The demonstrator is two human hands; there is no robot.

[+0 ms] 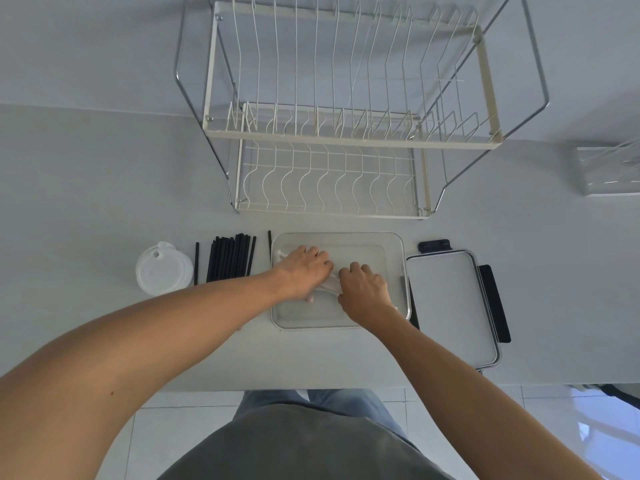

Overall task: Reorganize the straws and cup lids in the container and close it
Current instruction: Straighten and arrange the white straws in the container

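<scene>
A clear rectangular container (394, 244) stands open on the white counter. Both hands are inside it, closed around a bundle of white straws (330, 286) that runs from the container's upper left corner toward its middle. My left hand (304, 268) covers the bundle's left part and my right hand (363, 289) grips its right end. The container's lid (450, 306), with black clips, lies flat just right of it. A bunch of black straws (230, 258) lies left of the container, with single ones beside it. Further left sits a stack of white cup lids (162, 270).
A white two-tier wire dish rack (329, 143) stands behind the container. A clear box (609, 171) is at the far right edge. The counter's front edge runs just below the container, with tiled floor and my legs beneath.
</scene>
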